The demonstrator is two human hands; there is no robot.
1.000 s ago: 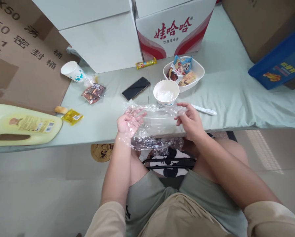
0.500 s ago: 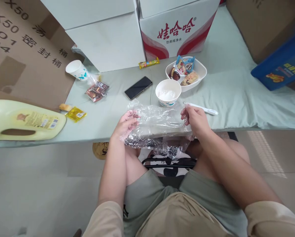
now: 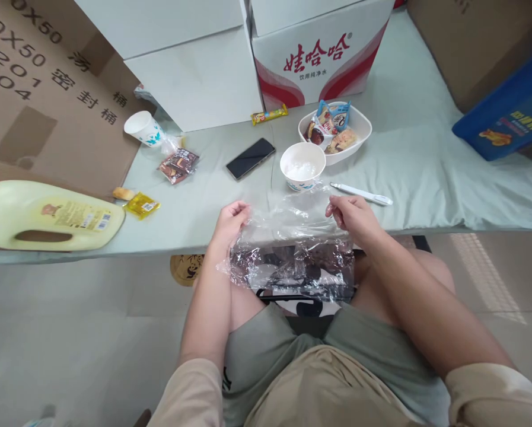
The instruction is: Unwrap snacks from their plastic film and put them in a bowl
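Note:
A crinkled sheet of clear plastic wrap (image 3: 292,249) is stretched between my two hands at the table's front edge and hangs down over my lap. My left hand (image 3: 231,220) pinches its left top corner with closed fingers. My right hand (image 3: 352,216) pinches the right top corner the same way. Just beyond the wrap stands a small white paper bowl (image 3: 302,166) with white contents. A white pen-like stick (image 3: 361,194) lies to the right of the bowl.
On the pale green table (image 3: 426,160) are a white dish of wrapped snacks (image 3: 334,127), a black phone (image 3: 250,158), a paper cup (image 3: 142,127), snack packets (image 3: 177,165), a yellow jug (image 3: 47,214) lying on its side, and cardboard boxes (image 3: 319,47) at the back.
The plastic wrap has been pulled open and now hangs lower over my lap. My left hand turned from palm-up under the film to a pinch on its corner.

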